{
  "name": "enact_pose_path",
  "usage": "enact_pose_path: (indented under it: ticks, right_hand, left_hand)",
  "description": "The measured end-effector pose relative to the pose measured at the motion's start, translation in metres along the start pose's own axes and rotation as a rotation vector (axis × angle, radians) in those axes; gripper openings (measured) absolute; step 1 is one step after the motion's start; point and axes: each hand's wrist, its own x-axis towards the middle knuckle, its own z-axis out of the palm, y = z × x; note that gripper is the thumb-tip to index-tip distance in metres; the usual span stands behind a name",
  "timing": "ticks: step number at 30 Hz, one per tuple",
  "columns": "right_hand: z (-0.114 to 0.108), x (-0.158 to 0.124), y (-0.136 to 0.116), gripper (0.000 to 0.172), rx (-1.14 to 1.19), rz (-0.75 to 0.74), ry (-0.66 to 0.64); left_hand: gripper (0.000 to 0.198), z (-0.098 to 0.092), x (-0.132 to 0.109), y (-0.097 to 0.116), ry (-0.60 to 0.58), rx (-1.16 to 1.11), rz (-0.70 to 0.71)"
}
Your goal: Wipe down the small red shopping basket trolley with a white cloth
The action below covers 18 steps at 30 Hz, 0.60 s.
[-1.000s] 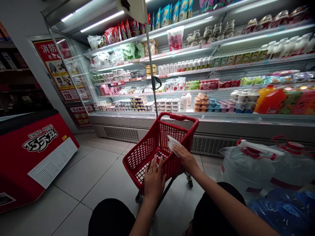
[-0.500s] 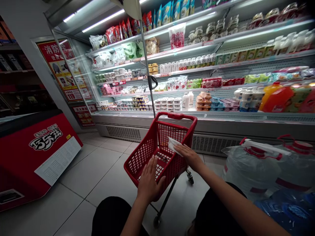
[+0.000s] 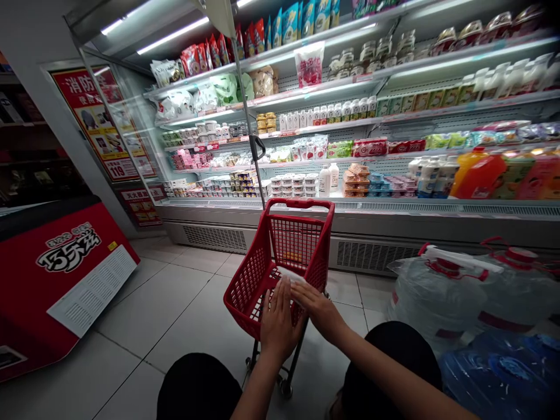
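A small red shopping cart (image 3: 258,274) stands on the tiled floor right in front of me, its handle on the far side. My left hand (image 3: 277,318) lies flat with fingers stretched out against the cart's near rim. My right hand (image 3: 315,306) presses a white wipe (image 3: 286,275) onto the near rim beside it, fingers extended over the cloth. The two hands almost touch. My dark-clothed knees show at the bottom.
A lit refrigerated shelf unit (image 3: 350,116) with dairy and drinks runs behind the cart. A red chest freezer (image 3: 61,274) stands at the left. Large water jugs (image 3: 441,291) sit at my right. A thin pole (image 3: 247,116) rises behind the cart.
The cart has turned, its basket now pointing more straight away. My right hand with the wipe moved from the right rim down to the near rim beside my left hand.
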Motion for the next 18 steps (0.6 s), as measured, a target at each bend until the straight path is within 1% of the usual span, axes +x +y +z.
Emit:
enact_pose_path:
  ticks: [2, 4, 6, 9, 11, 13, 15, 18]
  right_hand:
    - [-0.006, -0.004, -0.010, 0.066, 0.022, -0.056, -0.042]
    - [-0.014, -0.005, -0.005, 0.066, 0.032, -0.117, -0.095]
    - [-0.023, -0.003, 0.014, 0.067, 0.020, -0.137, -0.115]
    - [-0.031, 0.005, 0.056, 0.069, -0.015, -0.056, -0.081]
    - [-0.033, 0.013, 0.081, 0.068, -0.030, 0.000, -0.064]
    - [-0.031, 0.020, 0.098, 0.066, -0.035, 0.034, -0.051]
    - [-0.025, 0.026, 0.106, 0.063, -0.032, 0.059, -0.021]
    - [-0.014, 0.028, 0.103, 0.060, -0.020, 0.093, 0.044]
  left_hand:
    - [0.096, -0.007, -0.003, -0.003, -0.038, -0.028, 0.040]
    - [0.099, -0.017, -0.005, -0.012, -0.108, -0.046, 0.106]
    - [0.103, -0.027, -0.005, -0.024, -0.174, -0.040, 0.163]
    - [0.114, -0.036, -0.003, -0.043, -0.227, -0.018, 0.195]
    - [0.113, -0.036, -0.001, -0.050, -0.247, -0.013, 0.203]
    - [0.108, -0.031, 0.000, -0.052, -0.249, -0.009, 0.190]
    - [0.106, -0.024, 0.001, -0.049, -0.226, -0.002, 0.149]
    - [0.107, -0.014, 0.002, -0.041, -0.187, 0.020, 0.093]
